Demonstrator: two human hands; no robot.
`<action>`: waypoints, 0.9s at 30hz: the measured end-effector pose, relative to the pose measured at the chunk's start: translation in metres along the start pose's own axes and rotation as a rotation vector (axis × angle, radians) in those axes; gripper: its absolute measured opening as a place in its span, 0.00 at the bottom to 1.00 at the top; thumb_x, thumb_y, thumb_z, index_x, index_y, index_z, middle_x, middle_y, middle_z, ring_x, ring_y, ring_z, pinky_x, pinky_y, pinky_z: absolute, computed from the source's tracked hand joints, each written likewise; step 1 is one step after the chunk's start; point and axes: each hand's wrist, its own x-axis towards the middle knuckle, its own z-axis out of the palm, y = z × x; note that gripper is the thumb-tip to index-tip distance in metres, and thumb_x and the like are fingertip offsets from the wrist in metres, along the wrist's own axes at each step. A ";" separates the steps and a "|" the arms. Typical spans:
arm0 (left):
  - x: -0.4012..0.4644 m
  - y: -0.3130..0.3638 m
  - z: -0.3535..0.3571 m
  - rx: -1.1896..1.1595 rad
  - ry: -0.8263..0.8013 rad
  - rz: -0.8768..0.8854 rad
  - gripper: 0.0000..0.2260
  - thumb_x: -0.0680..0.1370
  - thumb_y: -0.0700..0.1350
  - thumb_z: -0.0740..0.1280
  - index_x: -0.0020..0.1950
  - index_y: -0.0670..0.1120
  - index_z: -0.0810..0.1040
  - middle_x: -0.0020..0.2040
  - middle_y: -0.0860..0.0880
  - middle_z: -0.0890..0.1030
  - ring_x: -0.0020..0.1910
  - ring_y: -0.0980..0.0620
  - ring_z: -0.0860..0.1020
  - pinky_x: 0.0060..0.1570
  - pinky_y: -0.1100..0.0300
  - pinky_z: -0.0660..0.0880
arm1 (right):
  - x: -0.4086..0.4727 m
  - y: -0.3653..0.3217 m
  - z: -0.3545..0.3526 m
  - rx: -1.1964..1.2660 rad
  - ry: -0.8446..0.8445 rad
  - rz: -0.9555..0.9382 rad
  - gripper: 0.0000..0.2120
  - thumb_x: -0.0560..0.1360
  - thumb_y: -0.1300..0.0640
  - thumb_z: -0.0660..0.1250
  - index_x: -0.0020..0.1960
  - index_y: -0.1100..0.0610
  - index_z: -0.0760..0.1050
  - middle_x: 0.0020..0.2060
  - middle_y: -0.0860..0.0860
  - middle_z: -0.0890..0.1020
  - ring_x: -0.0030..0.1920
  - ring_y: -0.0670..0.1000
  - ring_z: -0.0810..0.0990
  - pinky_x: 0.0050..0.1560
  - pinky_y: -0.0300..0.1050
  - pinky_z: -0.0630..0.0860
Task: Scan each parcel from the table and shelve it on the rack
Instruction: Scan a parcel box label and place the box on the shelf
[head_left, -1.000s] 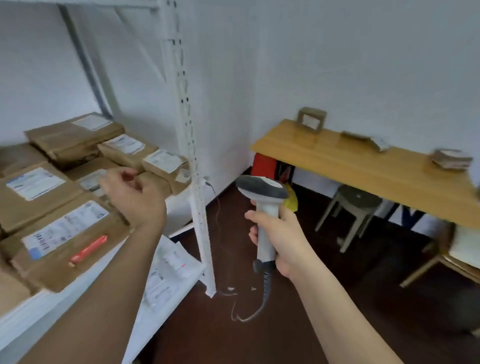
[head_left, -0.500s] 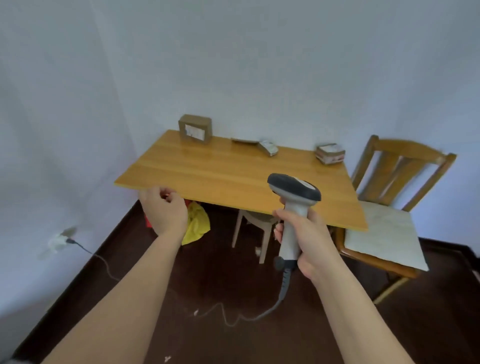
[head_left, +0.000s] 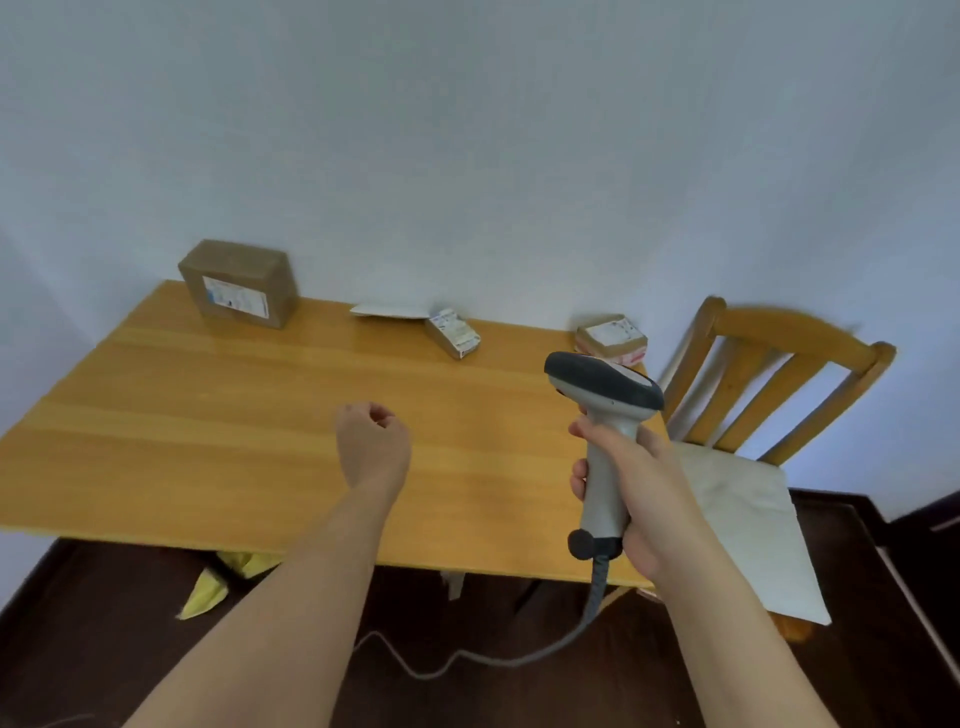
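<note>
Right hand (head_left: 641, 499): fingers wrapped around the scanner (head_left: 605, 415) handle, head upright over the table's (head_left: 208, 415) right side.
Left hand (head_left: 373, 449): fingers loosely curled, holding nothing, above the table's middle.
Parcels: brown box (head_left: 236, 283) far left; small box (head_left: 453, 332) far centre; another (head_left: 612, 335) far right.
Chair (head_left: 769, 374): right of the table.

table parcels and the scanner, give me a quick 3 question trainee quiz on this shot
1. True or false: the left hand holds a parcel.
2. Which hand grips the scanner? A. left B. right C. both
3. Fill in: the biggest brown box stands at the table's far ____ corner.

Key
1. False: it hangs loosely curled and empty above the table.
2. B: the right hand wraps its handle.
3. Left; the small parcel, the flat envelope and the taped parcel lie further right.
</note>
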 end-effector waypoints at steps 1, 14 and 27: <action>0.011 0.006 0.019 0.016 -0.052 0.012 0.06 0.79 0.36 0.60 0.45 0.40 0.75 0.53 0.45 0.71 0.45 0.48 0.69 0.42 0.58 0.66 | 0.020 -0.007 -0.003 0.002 0.004 0.001 0.06 0.78 0.59 0.69 0.54 0.57 0.76 0.45 0.56 0.73 0.31 0.49 0.73 0.34 0.46 0.73; 0.171 0.011 0.223 0.493 -0.467 0.076 0.22 0.79 0.43 0.61 0.74 0.44 0.65 0.74 0.50 0.63 0.60 0.48 0.74 0.54 0.53 0.73 | 0.313 0.003 0.004 -0.147 -0.078 0.257 0.10 0.78 0.59 0.69 0.58 0.56 0.74 0.38 0.53 0.78 0.31 0.48 0.75 0.35 0.44 0.75; 0.240 -0.026 0.315 0.857 -0.590 0.199 0.38 0.77 0.36 0.62 0.80 0.52 0.46 0.80 0.53 0.42 0.79 0.46 0.43 0.74 0.42 0.39 | 0.418 0.047 0.013 -0.218 -0.110 0.406 0.08 0.78 0.57 0.69 0.56 0.57 0.75 0.41 0.53 0.79 0.34 0.48 0.77 0.39 0.44 0.77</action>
